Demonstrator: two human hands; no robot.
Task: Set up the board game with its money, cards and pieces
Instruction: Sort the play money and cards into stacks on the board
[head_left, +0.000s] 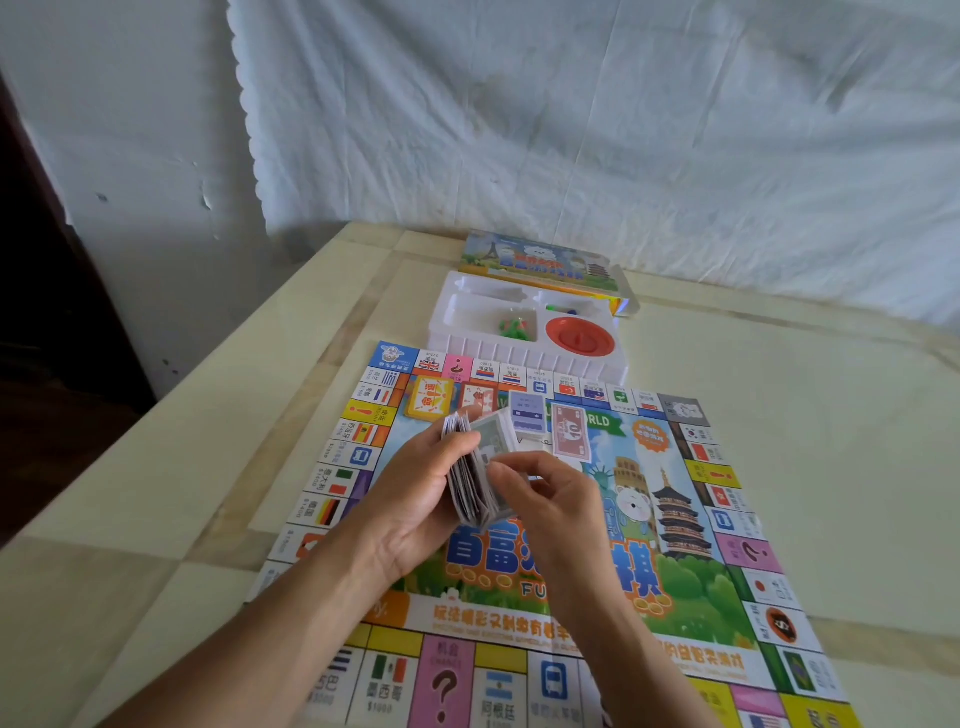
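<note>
White sheet (571, 130): hangs as a backdrop across 10 to 2 o'clock, creased.

Desk (779, 415): pale, with tan inlaid bands, fills the lower frame.

Game board (701, 519): lies flat and unfolded on the desk, centre to 6 o'clock. Flag squares run round its border; a pagoda and a leaning tower are printed at its 3 o'clock side.

White plastic tray (457, 312): sits on the desk at the board's 12 o'clock edge, touching or just overlapping it.

Box lid (540, 260): lies flat just behind the tray, further toward 12 o'clock.

Left hand (415, 499): held over the board's centre, fingers and thumb clamped round a wad of paper money (472, 483) stood on edge.

Right hand (550, 499): at the wad's 3 o'clock side, thumb and curled fingertips pinching its front note.

Red spinner disc (580, 335): rests in the tray's 3 o'clock compartment.

Pink note (571, 432) and lilac note pile (527, 413): lie side by side on the board at 12 o'clock of the hands, lilac at 9 o'clock of pink.

Yellow card deck (430, 399): on the board at its 11 o'clock corner, with a red-and-white deck (480, 397) just beside it.

Green pieces (514, 327): small cluster in the tray's middle compartment.
</note>
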